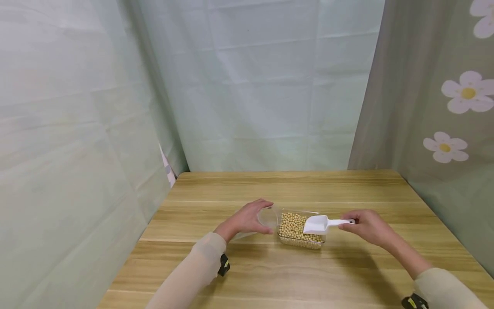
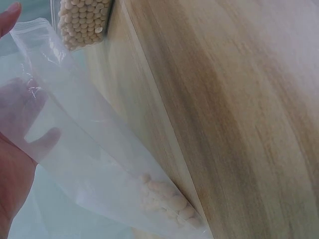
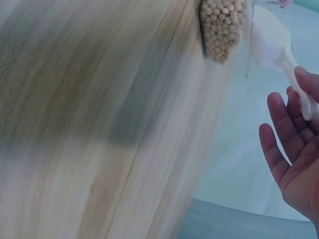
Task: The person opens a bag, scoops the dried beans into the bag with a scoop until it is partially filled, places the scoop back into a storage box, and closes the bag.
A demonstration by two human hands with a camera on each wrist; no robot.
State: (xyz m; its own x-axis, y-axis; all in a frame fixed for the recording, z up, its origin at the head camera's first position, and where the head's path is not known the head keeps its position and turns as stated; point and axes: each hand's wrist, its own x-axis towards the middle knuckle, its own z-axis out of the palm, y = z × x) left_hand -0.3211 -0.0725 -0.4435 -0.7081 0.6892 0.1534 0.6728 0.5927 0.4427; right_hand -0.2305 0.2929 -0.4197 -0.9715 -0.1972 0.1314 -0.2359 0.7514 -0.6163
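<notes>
On the wooden table [image 1: 289, 279], a clear box [image 1: 301, 239] of round yellow beans [image 1: 291, 224] sat just beside the open mouth of a clear bag [image 2: 94, 129]. The left hand [image 1: 248, 216] had its thumb and fingers bent around the bag, and some more beans [image 2: 172, 199] lay at its bottom. The right hand [image 1: 368, 225] pinched a white scoop [image 1: 317, 224] by its handle over the box, so the scoop hid some beans. Pale cloth [image 1: 251, 86] hung behind, with white flowers [image 1: 468, 92] on the right.

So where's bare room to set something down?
Behind the box, to the table's back edge; also the near part between the sleeves. Crowded: the middle, where the left hand with the bag, the box, and the right hand with the scoop form a row.
</notes>
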